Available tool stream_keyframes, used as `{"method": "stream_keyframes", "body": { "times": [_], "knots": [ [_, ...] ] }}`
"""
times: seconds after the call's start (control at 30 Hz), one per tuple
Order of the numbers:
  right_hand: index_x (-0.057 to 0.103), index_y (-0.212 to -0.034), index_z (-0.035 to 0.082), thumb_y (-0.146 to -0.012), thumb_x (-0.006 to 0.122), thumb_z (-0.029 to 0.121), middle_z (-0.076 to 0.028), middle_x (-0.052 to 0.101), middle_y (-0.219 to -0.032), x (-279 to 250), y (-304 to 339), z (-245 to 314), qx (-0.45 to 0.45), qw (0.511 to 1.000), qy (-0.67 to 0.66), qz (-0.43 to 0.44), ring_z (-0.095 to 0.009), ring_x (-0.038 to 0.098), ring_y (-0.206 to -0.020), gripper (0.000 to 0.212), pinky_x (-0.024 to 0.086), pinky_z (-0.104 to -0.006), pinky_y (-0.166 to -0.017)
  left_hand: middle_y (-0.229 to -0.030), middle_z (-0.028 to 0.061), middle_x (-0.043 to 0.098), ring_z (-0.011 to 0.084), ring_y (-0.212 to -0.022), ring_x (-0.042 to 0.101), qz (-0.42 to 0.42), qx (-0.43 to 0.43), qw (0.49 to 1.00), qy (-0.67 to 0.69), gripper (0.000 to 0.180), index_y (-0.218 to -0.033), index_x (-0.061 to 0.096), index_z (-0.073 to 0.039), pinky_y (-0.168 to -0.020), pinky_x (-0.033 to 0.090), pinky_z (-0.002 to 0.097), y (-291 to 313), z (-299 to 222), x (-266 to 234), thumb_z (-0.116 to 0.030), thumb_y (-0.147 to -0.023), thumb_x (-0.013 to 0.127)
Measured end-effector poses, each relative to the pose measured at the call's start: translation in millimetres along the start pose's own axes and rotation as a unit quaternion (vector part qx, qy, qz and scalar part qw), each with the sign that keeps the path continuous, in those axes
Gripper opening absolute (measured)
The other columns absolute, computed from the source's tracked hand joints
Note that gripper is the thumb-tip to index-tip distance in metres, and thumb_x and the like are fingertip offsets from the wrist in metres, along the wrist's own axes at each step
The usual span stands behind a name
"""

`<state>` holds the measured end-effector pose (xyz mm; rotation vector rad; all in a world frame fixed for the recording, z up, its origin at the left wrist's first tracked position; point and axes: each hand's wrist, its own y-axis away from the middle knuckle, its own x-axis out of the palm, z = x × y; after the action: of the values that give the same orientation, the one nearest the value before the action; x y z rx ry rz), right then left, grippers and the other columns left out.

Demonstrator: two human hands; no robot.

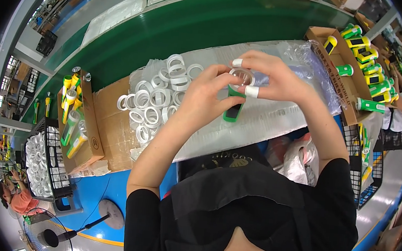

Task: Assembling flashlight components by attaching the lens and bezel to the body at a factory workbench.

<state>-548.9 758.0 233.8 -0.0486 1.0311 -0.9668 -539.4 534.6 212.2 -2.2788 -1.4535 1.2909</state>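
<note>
Over the work surface, my left hand [212,92] is closed around the upper part of a green flashlight [232,113] with a dark panel on its side. The flashlight's lower end points toward me. A round, clear head piece with a pale rim [243,76] sits at its far end. My right hand [275,78] grips that rim between thumb and forefinger, both wrapped in white tape at the tips. My fingers hide how the rim meets the body. Left of my hands lies a pile of white plastic rings [154,97], some stacked, others tipped over.
A cardboard box [88,139] of yellow and green flashlights stands at the left, beside a black crate [57,165] of white rings. At the right is another carton [334,73] with flashlights. Behind the sheeted surface runs a green belt [190,32]. A fan [50,237] stands lower left.
</note>
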Motion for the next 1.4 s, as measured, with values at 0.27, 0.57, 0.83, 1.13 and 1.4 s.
{"method": "stream_keyframes", "body": {
  "times": [0.27, 0.57, 0.83, 1.13, 1.4],
  "knots": [
    [0.061, -0.098, 0.001, -0.069, 0.073, 0.007, -0.011, 0.057, -0.097, -35, -29, 31, 0.047, 0.966, 0.114, 0.226, -0.029, 0.059, -0.086, 0.032, 0.050, -0.0380, -0.075, -0.104, 0.0057, 0.069, 0.0232, -0.094, 0.066, 0.035, -0.062, 0.996, 0.055, 0.034, -0.102, 0.064, -0.008, -0.078, 0.052, 0.0333, 2, 2, 18, -0.012, -0.073, 0.081],
    [0.059, -0.095, -0.001, -0.065, 0.068, 0.000, -0.013, 0.057, -0.092, -37, -34, 17, 0.073, 0.959, 0.066, 0.267, -0.029, 0.060, -0.083, 0.031, 0.051, -0.0370, -0.072, -0.102, 0.0065, 0.070, 0.0230, -0.093, 0.067, 0.014, -0.051, 0.997, 0.052, 0.032, -0.101, 0.064, -0.006, -0.077, 0.052, 0.0331, 4, 4, 23, -0.010, -0.074, 0.080],
    [0.059, -0.086, -0.001, -0.069, 0.076, 0.015, -0.013, 0.060, -0.082, -23, -31, 19, 0.100, 0.953, 0.134, 0.253, -0.028, 0.062, -0.076, 0.029, 0.048, -0.0364, -0.063, -0.096, 0.0087, 0.065, 0.0292, -0.084, 0.064, -0.037, 0.008, 0.998, 0.056, 0.033, -0.100, 0.063, -0.011, -0.069, 0.051, 0.0374, 6, 10, 32, -0.013, -0.072, 0.081],
    [0.057, -0.085, 0.000, -0.071, 0.079, 0.046, -0.014, 0.058, -0.076, -15, -26, 5, 0.058, 0.977, 0.098, 0.179, -0.029, 0.059, -0.070, 0.054, 0.045, -0.0390, -0.058, -0.089, 0.0071, 0.063, 0.0257, -0.080, 0.063, -0.058, -0.030, 0.995, 0.069, 0.034, -0.101, 0.064, -0.014, -0.066, 0.051, 0.0348, 9, 20, 28, -0.013, -0.072, 0.081],
    [0.054, -0.079, 0.001, -0.073, 0.075, 0.048, -0.013, 0.058, -0.074, -9, -30, 12, 0.103, 0.991, 0.063, 0.059, -0.030, 0.060, -0.070, 0.052, 0.045, -0.0374, -0.059, -0.089, 0.0076, 0.063, 0.0266, -0.080, 0.063, -0.076, -0.024, 0.994, 0.080, 0.036, -0.101, 0.064, -0.014, -0.067, 0.051, 0.0372, 8, 23, 30, -0.015, -0.070, 0.082]
  ]
}}
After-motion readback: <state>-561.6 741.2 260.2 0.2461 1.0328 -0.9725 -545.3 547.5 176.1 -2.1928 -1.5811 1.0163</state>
